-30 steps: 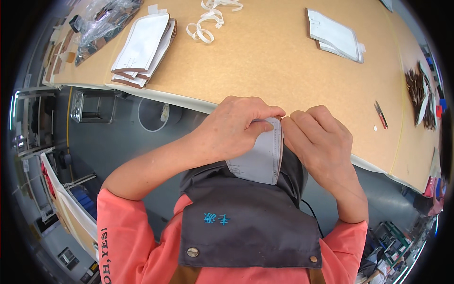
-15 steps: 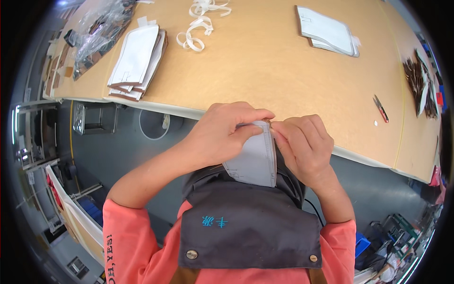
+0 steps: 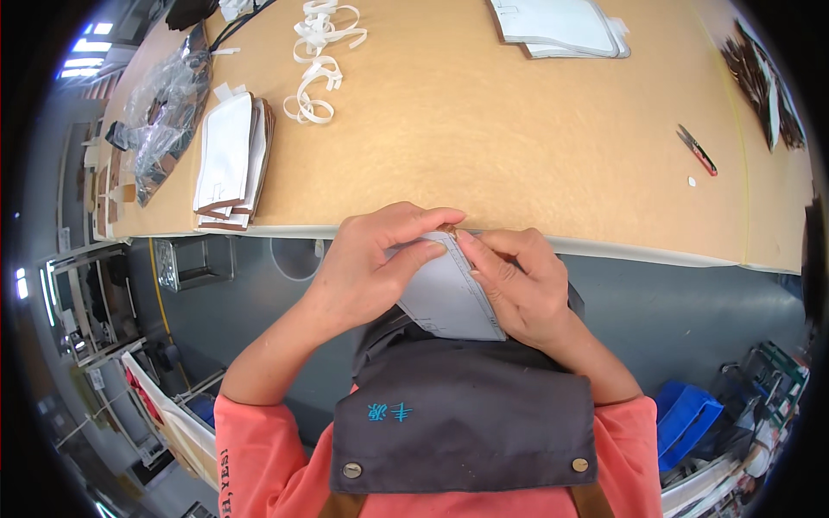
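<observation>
A pale grey-white panel (image 3: 453, 298) with dark marked lines and a brown corner at its top is held upright but tilted in front of my apron. My left hand (image 3: 367, 268) pinches its upper left part between thumb and fingers, with the index finger reaching over the top. On the other side, my right hand (image 3: 522, 285) is closed on the right edge near that corner, its thumb lying against the face. Fingers hide part of both edges. The panel's lower end is close to the dark apron (image 3: 466, 423).
The tan table (image 3: 414, 155) lies just beyond my hands. On it are a stack of similar panels (image 3: 226, 155), curled white tape (image 3: 317, 82), another panel pile (image 3: 561, 30), red-handled thread snips (image 3: 698, 151), brown pieces (image 3: 764, 82) and a plastic-wrapped bundle (image 3: 168, 112). A bin (image 3: 295, 259) stands below.
My view has shifted, so the table's front edge sits differently. The panel now leans with its top to the left. My right hand has come closer in along the panel's right edge.
</observation>
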`<action>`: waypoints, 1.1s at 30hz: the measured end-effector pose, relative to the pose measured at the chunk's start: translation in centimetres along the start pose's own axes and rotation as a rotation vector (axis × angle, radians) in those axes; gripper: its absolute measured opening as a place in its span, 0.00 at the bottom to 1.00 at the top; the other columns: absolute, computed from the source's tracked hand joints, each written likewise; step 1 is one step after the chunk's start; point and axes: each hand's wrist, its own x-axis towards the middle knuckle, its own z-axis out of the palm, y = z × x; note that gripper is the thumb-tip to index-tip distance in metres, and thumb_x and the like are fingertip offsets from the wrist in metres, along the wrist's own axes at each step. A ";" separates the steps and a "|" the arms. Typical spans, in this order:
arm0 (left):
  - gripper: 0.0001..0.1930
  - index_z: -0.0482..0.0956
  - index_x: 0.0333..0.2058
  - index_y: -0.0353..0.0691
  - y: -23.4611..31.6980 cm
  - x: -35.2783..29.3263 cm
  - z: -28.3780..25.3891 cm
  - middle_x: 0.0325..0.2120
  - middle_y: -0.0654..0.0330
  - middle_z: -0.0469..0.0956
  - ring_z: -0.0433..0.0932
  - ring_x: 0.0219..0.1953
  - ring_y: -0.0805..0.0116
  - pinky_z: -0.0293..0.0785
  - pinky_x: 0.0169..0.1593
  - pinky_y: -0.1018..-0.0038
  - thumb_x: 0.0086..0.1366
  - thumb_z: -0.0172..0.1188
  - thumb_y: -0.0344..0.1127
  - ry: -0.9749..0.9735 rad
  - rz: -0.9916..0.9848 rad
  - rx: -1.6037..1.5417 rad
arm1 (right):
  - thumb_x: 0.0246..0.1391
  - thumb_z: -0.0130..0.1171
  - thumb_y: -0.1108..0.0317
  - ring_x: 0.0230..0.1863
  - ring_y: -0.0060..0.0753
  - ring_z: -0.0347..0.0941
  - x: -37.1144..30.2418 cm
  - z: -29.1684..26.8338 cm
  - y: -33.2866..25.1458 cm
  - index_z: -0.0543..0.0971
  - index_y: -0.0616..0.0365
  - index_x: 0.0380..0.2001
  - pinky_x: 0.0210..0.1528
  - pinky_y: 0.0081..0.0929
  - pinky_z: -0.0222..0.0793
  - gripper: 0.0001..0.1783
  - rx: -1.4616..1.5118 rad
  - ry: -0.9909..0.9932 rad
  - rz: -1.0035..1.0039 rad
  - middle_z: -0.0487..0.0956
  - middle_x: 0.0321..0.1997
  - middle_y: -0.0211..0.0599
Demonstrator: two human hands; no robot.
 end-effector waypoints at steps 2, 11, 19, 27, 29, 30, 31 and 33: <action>0.19 0.80 0.53 0.38 -0.1 0.0 0.0 0.36 0.60 0.80 0.75 0.38 0.73 0.70 0.44 0.78 0.62 0.59 0.22 -0.005 -0.017 0.012 | 0.44 0.68 0.79 0.31 0.29 0.71 -0.3 0.4 0.1 0.84 0.60 0.47 0.27 0.24 0.69 0.23 -0.157 0.006 -0.090 0.80 0.38 0.33; 0.20 0.80 0.53 0.39 0.4 0.0 0.2 0.36 0.60 0.81 0.76 0.38 0.73 0.70 0.44 0.78 0.62 0.60 0.22 -0.002 0.020 0.027 | 0.41 0.68 0.81 0.30 0.29 0.72 0.5 -0.1 0.1 0.83 0.61 0.47 0.27 0.24 0.69 0.24 0.084 0.047 -0.001 0.81 0.40 0.35; 0.20 0.80 0.53 0.39 0.3 0.0 0.2 0.38 0.59 0.81 0.77 0.39 0.70 0.71 0.45 0.77 0.62 0.60 0.22 -0.014 0.040 0.045 | 0.42 0.68 0.79 0.28 0.30 0.73 0.3 -0.3 0.9 0.84 0.61 0.45 0.27 0.25 0.69 0.22 0.050 0.057 -0.085 0.81 0.39 0.37; 0.19 0.80 0.52 0.39 0.4 0.0 0.2 0.36 0.59 0.81 0.77 0.38 0.71 0.71 0.44 0.77 0.62 0.60 0.22 -0.003 0.030 0.055 | 0.41 0.68 0.75 0.28 0.28 0.73 1.3 -0.8 1.1 0.85 0.59 0.42 0.26 0.23 0.70 0.19 -0.204 0.049 -0.263 0.82 0.38 0.33; 0.19 0.81 0.52 0.38 0.6 0.0 0.1 0.36 0.59 0.81 0.76 0.37 0.71 0.70 0.43 0.77 0.61 0.60 0.22 -0.009 0.007 0.063 | 0.41 0.68 0.75 0.28 0.28 0.74 1.4 -0.8 1.1 0.85 0.59 0.41 0.25 0.22 0.70 0.19 -0.257 0.039 -0.307 0.82 0.38 0.33; 0.19 0.81 0.52 0.38 0.5 0.0 0.1 0.35 0.59 0.81 0.76 0.37 0.71 0.70 0.43 0.77 0.61 0.60 0.22 -0.004 0.016 0.059 | 0.41 0.68 0.76 0.28 0.28 0.74 1.5 -0.9 1.1 0.85 0.59 0.42 0.26 0.22 0.70 0.19 -0.198 0.031 -0.279 0.83 0.38 0.33; 0.19 0.81 0.52 0.38 0.3 0.0 0.0 0.35 0.59 0.81 0.76 0.36 0.71 0.70 0.42 0.77 0.61 0.60 0.22 0.000 0.024 0.055 | 0.42 0.67 0.76 0.28 0.28 0.74 1.6 -0.9 1.1 0.85 0.60 0.42 0.26 0.23 0.70 0.19 -0.140 0.022 -0.250 0.83 0.38 0.34; 0.19 0.81 0.52 0.38 0.2 0.0 0.0 0.34 0.59 0.81 0.76 0.36 0.71 0.70 0.42 0.77 0.61 0.60 0.22 0.007 0.037 0.046 | 0.43 0.67 0.76 0.29 0.29 0.75 1.6 -0.9 1.1 0.84 0.60 0.43 0.26 0.23 0.70 0.19 -0.049 0.015 -0.197 0.83 0.39 0.35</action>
